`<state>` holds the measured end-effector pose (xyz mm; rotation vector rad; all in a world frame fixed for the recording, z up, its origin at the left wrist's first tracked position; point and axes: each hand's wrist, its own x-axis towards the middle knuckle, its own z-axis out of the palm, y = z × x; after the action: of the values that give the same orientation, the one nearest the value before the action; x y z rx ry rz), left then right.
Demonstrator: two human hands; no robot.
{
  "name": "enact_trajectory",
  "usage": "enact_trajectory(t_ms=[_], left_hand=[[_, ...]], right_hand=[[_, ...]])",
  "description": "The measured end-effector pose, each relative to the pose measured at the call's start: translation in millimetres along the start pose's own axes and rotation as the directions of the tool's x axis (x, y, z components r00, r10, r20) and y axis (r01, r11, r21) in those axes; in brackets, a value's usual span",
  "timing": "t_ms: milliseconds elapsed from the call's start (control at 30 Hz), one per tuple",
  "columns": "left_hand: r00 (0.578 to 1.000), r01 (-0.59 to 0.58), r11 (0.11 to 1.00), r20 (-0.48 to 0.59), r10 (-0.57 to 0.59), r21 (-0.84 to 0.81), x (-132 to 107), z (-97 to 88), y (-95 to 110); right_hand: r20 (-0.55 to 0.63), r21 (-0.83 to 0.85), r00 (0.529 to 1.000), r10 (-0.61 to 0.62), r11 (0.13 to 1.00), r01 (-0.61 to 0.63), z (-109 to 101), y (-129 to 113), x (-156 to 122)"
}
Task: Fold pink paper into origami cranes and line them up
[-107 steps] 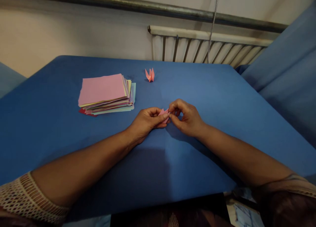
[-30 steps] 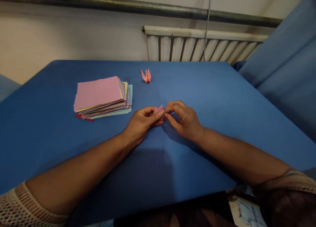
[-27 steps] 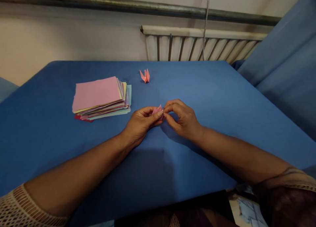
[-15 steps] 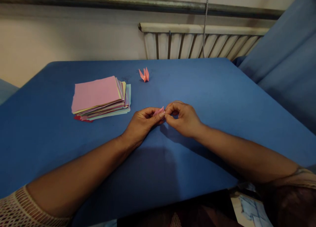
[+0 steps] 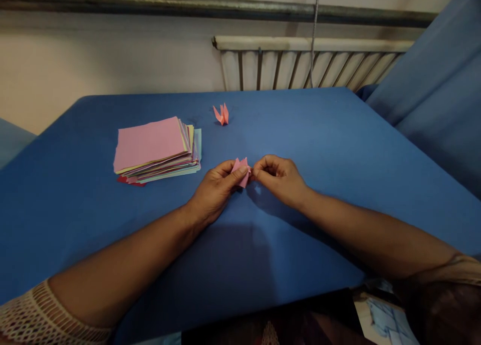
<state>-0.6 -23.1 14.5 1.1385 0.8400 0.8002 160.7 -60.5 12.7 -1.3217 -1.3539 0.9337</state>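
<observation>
Between the thumb and fingers of my left hand (image 5: pixel 220 184) is a small folded pink paper (image 5: pixel 241 175), its pointed corners showing above and below the thumb. My right hand (image 5: pixel 278 175) is closed in a pinch at the paper's right edge. Whether its fingertips grip a bit of the paper or only sit beside it is too small to make out. Farther back on the table stands an orange-pink origami crane (image 5: pixel 221 114) with upright points.
A blue-covered table (image 5: pixel 323 134) lies under my hands. Left of them is a stack of coloured paper (image 5: pixel 150 144), pink on top. Behind the table are a radiator (image 5: pixel 285 64) and a pipe (image 5: pixel 188 4); a blue curtain (image 5: pixel 432 84) hangs at right.
The pink paper has turned in my left hand, so more of it shows above and below the thumb. My right fingertips have shifted slightly right, a little away from the left thumb.
</observation>
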Motion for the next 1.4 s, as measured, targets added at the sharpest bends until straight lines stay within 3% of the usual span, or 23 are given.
enact_trajectory(t_ms=[267, 567, 833, 1067, 1233, 1400], left_hand=[[0.999, 0.036, 0.986, -0.008, -0.038, -0.164, 2.4, 0.1, -0.8], [0.999, 0.037, 0.981, -0.027, -0.043, -0.192, -0.1, 2.8, 0.8], [0.997, 0.025, 0.99, -0.071, -0.035, -0.137, 0.3, 2.0, -2.1], [0.995, -0.011, 0.999, -0.102, 0.007, -0.037, -1.8, 1.6, -2.3], [0.995, -0.046, 0.999, -0.092, 0.045, -0.008, -1.8, 1.3, -2.9], [0.996, -0.044, 0.999, -0.079, 0.043, -0.013, -2.6, 2.4, -2.1]], right_hand=[[-0.047, -0.103, 0.984, -0.173, 0.98, 0.167, 4.5, 4.5, -6.3], [-0.026, -0.367, 0.891, -0.453, 0.834, 0.413, -2.0, 4.9, -8.0], [0.089, -0.528, 0.827, -0.556, 0.678, 0.512, -7.0, 6.4, -5.9], [0.134, -0.652, 0.822, -0.553, 0.576, 0.494, -6.3, 2.6, -4.6], [0.129, -0.632, 0.822, -0.555, 0.592, 0.499, -4.7, 3.4, -6.6], [0.051, -0.499, 0.863, -0.502, 0.736, 0.457, -1.5, 4.5, -8.5]])
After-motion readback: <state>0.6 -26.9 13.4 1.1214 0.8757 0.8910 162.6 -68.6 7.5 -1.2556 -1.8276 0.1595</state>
